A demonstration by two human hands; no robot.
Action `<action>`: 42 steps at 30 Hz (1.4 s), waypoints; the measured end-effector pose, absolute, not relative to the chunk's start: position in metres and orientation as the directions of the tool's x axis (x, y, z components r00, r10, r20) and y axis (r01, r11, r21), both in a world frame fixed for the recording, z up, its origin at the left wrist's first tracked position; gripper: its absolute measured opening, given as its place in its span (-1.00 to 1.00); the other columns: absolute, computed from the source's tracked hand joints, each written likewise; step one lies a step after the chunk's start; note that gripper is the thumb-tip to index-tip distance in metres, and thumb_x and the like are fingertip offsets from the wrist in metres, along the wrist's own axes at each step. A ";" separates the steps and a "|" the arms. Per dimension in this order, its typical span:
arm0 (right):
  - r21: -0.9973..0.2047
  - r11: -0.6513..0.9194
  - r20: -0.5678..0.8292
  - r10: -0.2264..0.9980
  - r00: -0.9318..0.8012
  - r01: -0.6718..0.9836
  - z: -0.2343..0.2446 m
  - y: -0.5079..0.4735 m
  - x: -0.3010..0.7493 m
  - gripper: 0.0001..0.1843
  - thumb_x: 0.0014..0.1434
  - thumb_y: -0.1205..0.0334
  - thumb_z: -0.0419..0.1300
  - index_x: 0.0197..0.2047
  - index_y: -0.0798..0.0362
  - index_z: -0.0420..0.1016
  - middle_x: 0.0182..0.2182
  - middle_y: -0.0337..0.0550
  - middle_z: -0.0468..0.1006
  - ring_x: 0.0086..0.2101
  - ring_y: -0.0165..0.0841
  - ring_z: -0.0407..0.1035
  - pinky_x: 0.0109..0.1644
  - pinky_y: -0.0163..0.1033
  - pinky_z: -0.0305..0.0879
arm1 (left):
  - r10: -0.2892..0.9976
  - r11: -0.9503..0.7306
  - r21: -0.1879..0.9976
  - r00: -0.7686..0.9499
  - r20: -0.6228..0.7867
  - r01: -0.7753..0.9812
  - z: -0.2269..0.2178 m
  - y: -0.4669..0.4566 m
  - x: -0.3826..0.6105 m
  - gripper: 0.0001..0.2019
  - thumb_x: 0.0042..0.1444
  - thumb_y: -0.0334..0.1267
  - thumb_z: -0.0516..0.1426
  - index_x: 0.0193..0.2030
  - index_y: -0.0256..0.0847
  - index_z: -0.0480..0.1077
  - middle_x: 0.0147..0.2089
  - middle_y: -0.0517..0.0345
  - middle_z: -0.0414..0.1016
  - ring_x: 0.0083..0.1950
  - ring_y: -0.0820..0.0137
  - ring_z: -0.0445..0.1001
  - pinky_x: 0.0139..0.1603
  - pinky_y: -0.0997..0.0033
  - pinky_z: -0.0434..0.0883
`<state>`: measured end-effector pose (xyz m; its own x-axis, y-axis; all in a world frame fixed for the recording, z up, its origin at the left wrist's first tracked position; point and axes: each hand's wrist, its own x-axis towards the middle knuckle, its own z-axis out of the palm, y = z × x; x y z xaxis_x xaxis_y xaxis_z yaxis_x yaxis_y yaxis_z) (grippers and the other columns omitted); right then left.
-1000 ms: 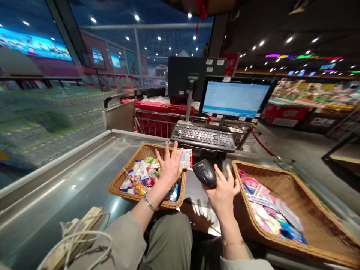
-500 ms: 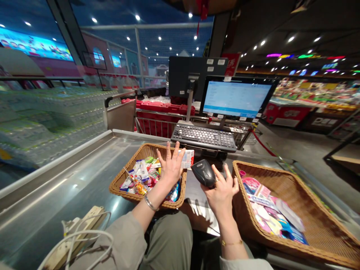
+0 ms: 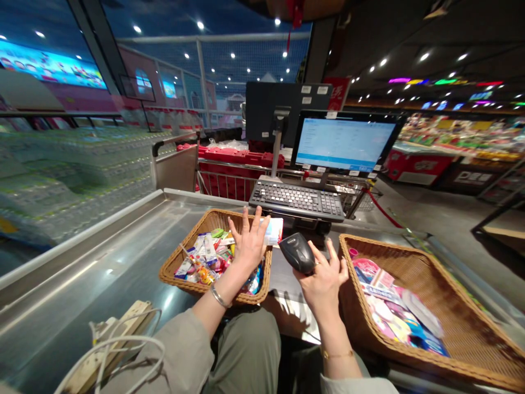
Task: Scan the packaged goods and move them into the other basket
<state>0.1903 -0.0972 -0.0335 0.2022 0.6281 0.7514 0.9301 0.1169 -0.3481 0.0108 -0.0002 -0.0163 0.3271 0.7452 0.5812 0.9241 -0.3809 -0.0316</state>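
Observation:
My left hand [image 3: 248, 246] is above the right side of a wicker basket [image 3: 164, 272], its fingers spread across the back of a small white-and-red box [image 3: 274, 231]. The thumb side of the grip is hidden. In my right hand [image 3: 324, 282] is a black barcode scanner [image 3: 297, 253], its head tilted toward the box, close to its lower right corner. The thumb and handle are mostly out of sight. Small colourful packets [image 3: 210, 249] fill the left basket beneath my left wrist. To the right of my right hand stands a larger wicker basket [image 3: 463, 295] with mixed packaged goods [image 3: 389, 301].
Behind the hands are a keyboard [image 3: 297, 198] and a lit monitor [image 3: 344, 143]. A power strip [image 3: 118, 342] with white cables lies on the metal counter [image 3: 135, 257] at the lower left. A shopping cart [image 3: 223, 178] stands beyond the counter.
The white-and-red box has turned slightly in my left hand, so less of its red face shows. Both hands stay almost in place.

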 end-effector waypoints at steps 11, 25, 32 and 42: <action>-0.327 0.131 0.761 0.624 0.178 0.936 -0.032 -0.100 0.191 -0.84 0.10 0.16 0.23 -0.24 -0.02 0.57 0.04 -0.11 0.60 0.30 0.01 0.12 0.31 0.26 -0.20 | 0.746 -0.392 -0.015 0.327 0.580 0.920 -0.011 -0.001 0.012 -0.18 0.10 -0.24 0.25 0.48 -0.05 0.05 0.57 0.03 -0.30 0.54 -0.07 -0.58 0.35 -0.55 -0.50; -0.312 0.091 0.804 0.555 0.212 0.946 -0.022 -0.109 0.199 -0.81 0.10 0.09 0.22 -0.28 0.01 0.56 0.06 -0.07 0.59 0.28 0.06 0.15 0.29 0.28 -0.14 | 0.735 -0.409 -0.005 0.333 0.591 0.912 0.008 -0.012 0.019 -0.18 0.08 -0.24 0.25 0.48 -0.06 0.06 0.56 0.03 -0.30 0.54 -0.08 -0.57 0.34 -0.55 -0.50; -0.345 0.026 0.800 0.530 0.280 0.938 -0.011 -0.125 0.217 -0.71 0.16 0.04 0.21 -0.13 0.02 0.58 0.08 -0.03 0.57 0.28 0.05 0.15 0.30 0.25 -0.12 | 0.711 -0.463 -0.003 0.373 0.596 0.886 0.018 -0.021 0.040 -0.12 0.06 -0.19 0.30 0.49 -0.05 0.03 0.56 -0.01 -0.31 0.53 -0.11 -0.56 0.34 -0.57 -0.47; -0.391 -0.082 0.820 0.421 0.388 0.917 -0.009 -0.147 0.256 -0.53 0.14 -0.06 0.22 0.01 0.05 0.56 -0.02 0.07 0.61 0.26 0.06 0.19 0.29 0.31 -0.13 | 0.661 -0.575 -0.012 0.473 0.583 0.818 0.024 -0.040 0.091 -0.07 0.03 -0.13 0.34 0.50 0.00 0.00 0.57 0.01 -0.34 0.54 -0.13 -0.55 0.35 -0.59 -0.41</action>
<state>0.2563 -0.1471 -0.0088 0.3876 0.4212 0.8200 0.9166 -0.0815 -0.3914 0.0912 -0.0404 0.0239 0.4733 0.6607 0.5826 0.8180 -0.5751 -0.0123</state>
